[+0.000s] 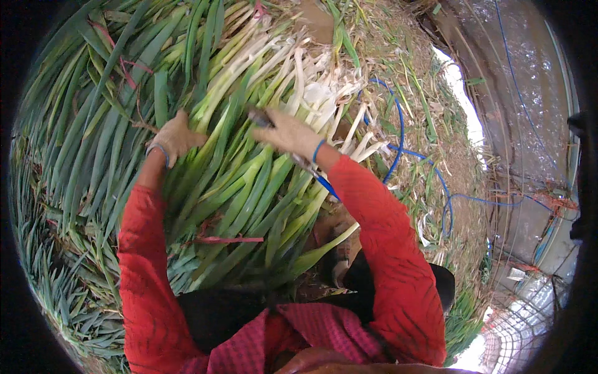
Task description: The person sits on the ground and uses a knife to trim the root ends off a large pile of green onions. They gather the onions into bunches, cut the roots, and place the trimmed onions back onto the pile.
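Note:
My left hand [175, 138], in a pale knit glove, lies on the green leaves of a heap of Welsh onions [252, 182]. Its thumb is spread from the fingers, and whether it grips a stalk is unclear. My right hand [292, 134], gloved alike, is above the stalks, to the right of the left one. It holds a blurred metal tool, apparently an air blow gun [260, 117], with a blue hose [328, 187] running from its lower end beneath my forearm. The onions' white ends [322, 93] point to the upper right.
Long green leaves [93, 140] fill the left side. Pink ties [229, 240] lie among them. Loose blue hose [401, 126] loops over ground littered with dry peelings [448, 154]. A plastic sheet [523, 107] and netting [514, 313] border the right. A black seat edge [444, 285] shows beside me.

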`<state>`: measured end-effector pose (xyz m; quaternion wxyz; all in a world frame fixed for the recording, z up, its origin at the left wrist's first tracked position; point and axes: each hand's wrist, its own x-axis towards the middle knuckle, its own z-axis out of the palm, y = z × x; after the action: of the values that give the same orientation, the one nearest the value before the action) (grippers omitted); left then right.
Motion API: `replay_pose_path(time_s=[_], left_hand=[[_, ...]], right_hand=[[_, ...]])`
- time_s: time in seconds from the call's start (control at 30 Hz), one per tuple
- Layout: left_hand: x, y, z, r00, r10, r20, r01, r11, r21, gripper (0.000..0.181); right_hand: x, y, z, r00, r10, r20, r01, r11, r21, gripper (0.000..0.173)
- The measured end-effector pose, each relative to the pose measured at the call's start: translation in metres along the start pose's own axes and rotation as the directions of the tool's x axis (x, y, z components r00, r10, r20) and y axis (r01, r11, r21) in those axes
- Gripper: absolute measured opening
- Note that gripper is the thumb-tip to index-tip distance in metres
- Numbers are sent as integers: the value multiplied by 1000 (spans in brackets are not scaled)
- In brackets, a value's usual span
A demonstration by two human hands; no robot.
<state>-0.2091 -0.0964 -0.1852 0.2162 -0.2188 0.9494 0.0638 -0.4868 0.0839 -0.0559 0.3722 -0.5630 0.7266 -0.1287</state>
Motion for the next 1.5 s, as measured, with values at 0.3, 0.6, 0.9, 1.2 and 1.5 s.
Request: replay_pose_path(time_s=[0.3,0.6,0.9,1.2,1.5], left_hand=[[-17,23,-11,961,-275,41,258,826,-502,46],[-38,56,-86,874,-483,-57,312,648,-695,73],[-5,35,-76,945,-312,95,257,531,-807,41],[-19,20,-55,884,-465,-38,261,560,-787,54],[-17,37,-69,825,-564,27,377,514,-771,59]], right_hand=[[116,53,-57,940,265,-214,-246,963,110,76],[108,67,-53,976,115,-187,-95,989,113,77],[-23,-41,8,983,-48,175,40,998,47,78],[-19,-34,19,979,-115,168,108,993,52,80],[6,-38,2,962,-16,273,-23,990,137,75]])
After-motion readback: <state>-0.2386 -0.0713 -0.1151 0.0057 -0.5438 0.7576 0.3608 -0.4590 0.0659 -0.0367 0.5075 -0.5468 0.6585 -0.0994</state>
